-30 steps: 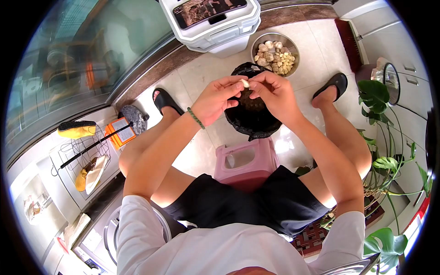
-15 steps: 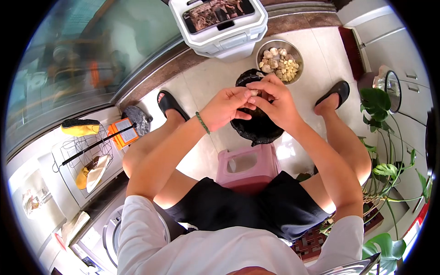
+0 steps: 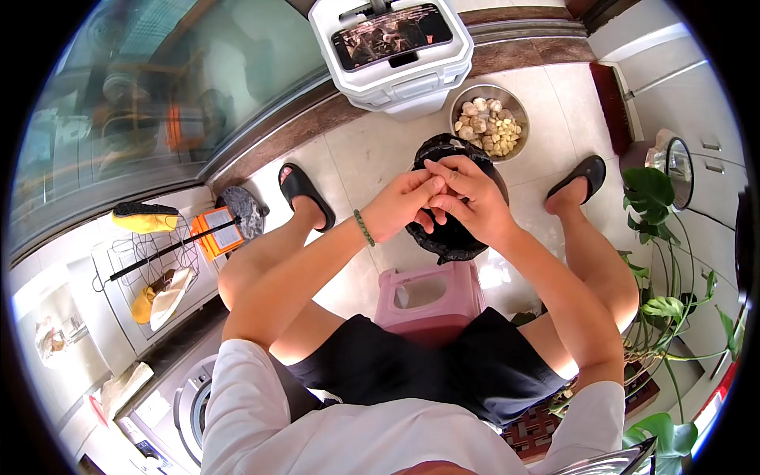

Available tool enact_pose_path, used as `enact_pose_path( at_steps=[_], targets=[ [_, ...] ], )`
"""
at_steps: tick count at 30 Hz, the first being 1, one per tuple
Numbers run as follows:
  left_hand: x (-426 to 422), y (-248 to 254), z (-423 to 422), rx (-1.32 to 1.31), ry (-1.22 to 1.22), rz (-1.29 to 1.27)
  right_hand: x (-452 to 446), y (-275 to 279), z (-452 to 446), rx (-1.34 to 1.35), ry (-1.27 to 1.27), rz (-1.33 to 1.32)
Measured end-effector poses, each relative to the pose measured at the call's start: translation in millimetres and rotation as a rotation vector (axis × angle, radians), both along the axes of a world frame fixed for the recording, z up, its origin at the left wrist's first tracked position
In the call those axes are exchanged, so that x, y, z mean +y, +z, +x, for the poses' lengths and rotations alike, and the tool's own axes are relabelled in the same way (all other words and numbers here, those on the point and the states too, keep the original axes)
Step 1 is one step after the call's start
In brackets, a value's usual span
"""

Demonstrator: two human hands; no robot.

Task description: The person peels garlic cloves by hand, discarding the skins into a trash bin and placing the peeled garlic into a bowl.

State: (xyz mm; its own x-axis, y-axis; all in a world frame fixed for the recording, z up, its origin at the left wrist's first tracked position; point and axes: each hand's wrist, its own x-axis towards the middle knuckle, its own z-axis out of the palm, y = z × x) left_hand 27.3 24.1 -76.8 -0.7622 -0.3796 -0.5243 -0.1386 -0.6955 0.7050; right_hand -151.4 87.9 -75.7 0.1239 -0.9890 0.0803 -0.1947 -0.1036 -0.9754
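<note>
My left hand (image 3: 405, 204), with a green bead bracelet on its wrist, meets my right hand (image 3: 476, 199) over a bin lined with a black bag (image 3: 459, 247). The fingers of both hands are pinched together around a small garlic clove, now mostly hidden by the fingertips. Beyond the bin, a metal bowl (image 3: 514, 101) on the floor holds whole garlic bulbs (image 3: 473, 123) on its left side and peeled cloves (image 3: 503, 141) on its right.
A pink stool (image 3: 469, 289) stands between my legs. Ahead is a white container (image 3: 408, 87) with a phone (image 3: 392, 36) on top. A glass door (image 3: 261, 55) is at left, near a wire rack (image 3: 170, 253). Leafy plants (image 3: 663, 305) and cabinets (image 3: 704, 111) line the right.
My hands have come closer together and sit slightly lower in view; the pale clove between the fingertips is less visible. The whole scene has shifted a little downward with the camera.
</note>
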Motion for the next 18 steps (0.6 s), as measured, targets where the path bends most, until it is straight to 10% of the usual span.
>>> enact_pose_path(
  at_steps=[18],
  targets=[
    [-17, 8, 5, 0.070, -0.055, 0.081, -8, -6, -9, -0.206, -0.083, 0.004]
  ],
)
